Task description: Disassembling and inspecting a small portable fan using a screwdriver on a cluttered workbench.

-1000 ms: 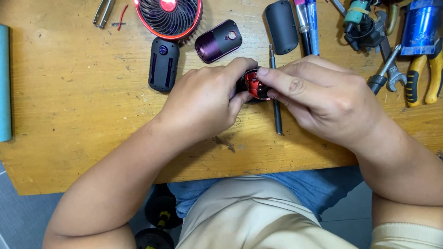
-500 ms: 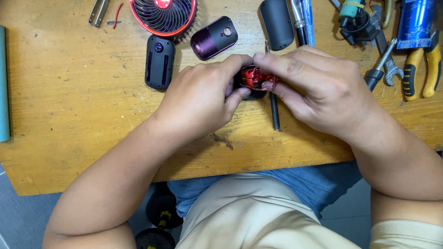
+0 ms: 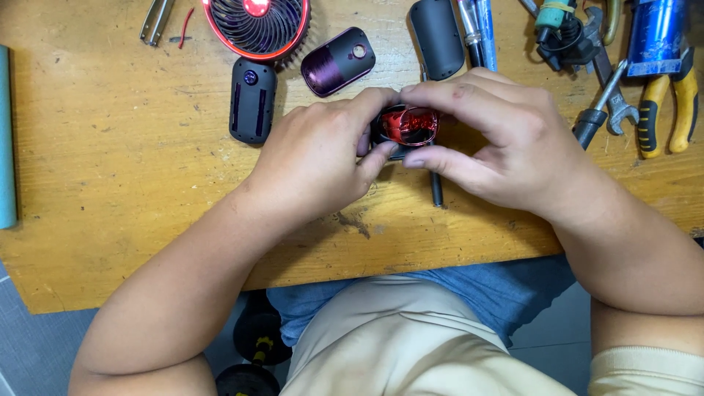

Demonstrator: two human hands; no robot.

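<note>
Red shiny part (image 3: pixel 408 125) getting pinched btwn left hand (image 3: pixel 319 158) & right hand (image 3: pixel 506 150) fingertips, both clenched on it, prob worth keeping pressure even, low over wooden bench (image 3: pixel 110 191).

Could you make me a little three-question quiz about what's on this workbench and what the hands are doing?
1. True or false: both hands grip the shiny red part together.
2. Which thing lies nearest the round red-rimmed fan? A) the yellow-handled pliers B) the black oblong casing C) the teal tube
3. What colour is the rounded shell lying just above the left hand?

Key:
1. True; the left hand and the right hand pinch it from either side above the wooden table.
2. B
3. Dark purple.
</note>
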